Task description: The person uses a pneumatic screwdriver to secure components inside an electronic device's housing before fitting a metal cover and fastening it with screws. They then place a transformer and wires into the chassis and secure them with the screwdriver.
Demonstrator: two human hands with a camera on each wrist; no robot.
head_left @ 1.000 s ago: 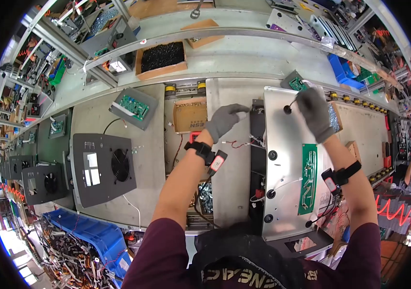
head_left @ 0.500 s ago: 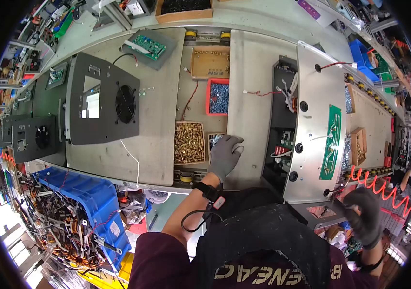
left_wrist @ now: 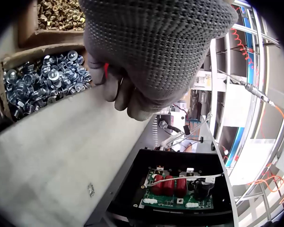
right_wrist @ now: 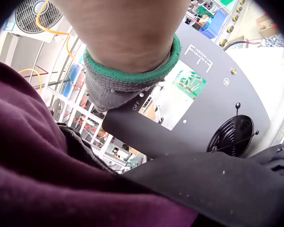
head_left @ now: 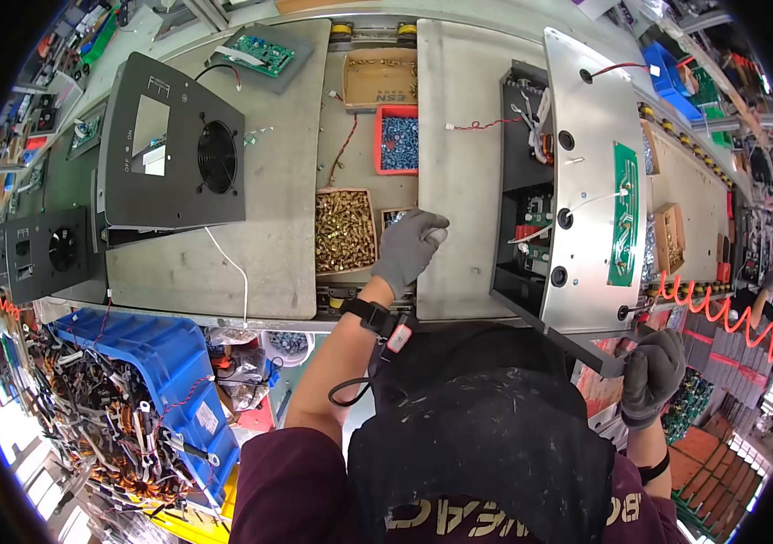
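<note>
My right hand (head_left: 653, 376), in a grey glove, grips the corner of a dark grey panel (head_left: 586, 352) at the front end of the open chassis (head_left: 522, 231). The right wrist view shows that panel (right_wrist: 180, 137) with its window, round fan grille and OFF lettering; my fingers are mostly hidden behind the wrist. My gloved left hand (head_left: 407, 249) hovers with loosely curled fingers beside a small box of silver screws (left_wrist: 47, 78); no held thing shows. Along the chassis stands a silver plate (head_left: 590, 190) with black grommets and a green circuit strip (head_left: 623, 213).
Brass fittings fill a box (head_left: 345, 231), and blue-grey screws a red tray (head_left: 397, 140). Another fan panel unit (head_left: 178, 150) stands at left. A blue bin (head_left: 169, 363) of wired parts is at front left. A red coiled hose (head_left: 740, 331) hangs at right.
My right hand has left the top of the silver plate and come down to the dark panel's corner. My left hand has moved toward me, beside the screw box. The head view has shifted.
</note>
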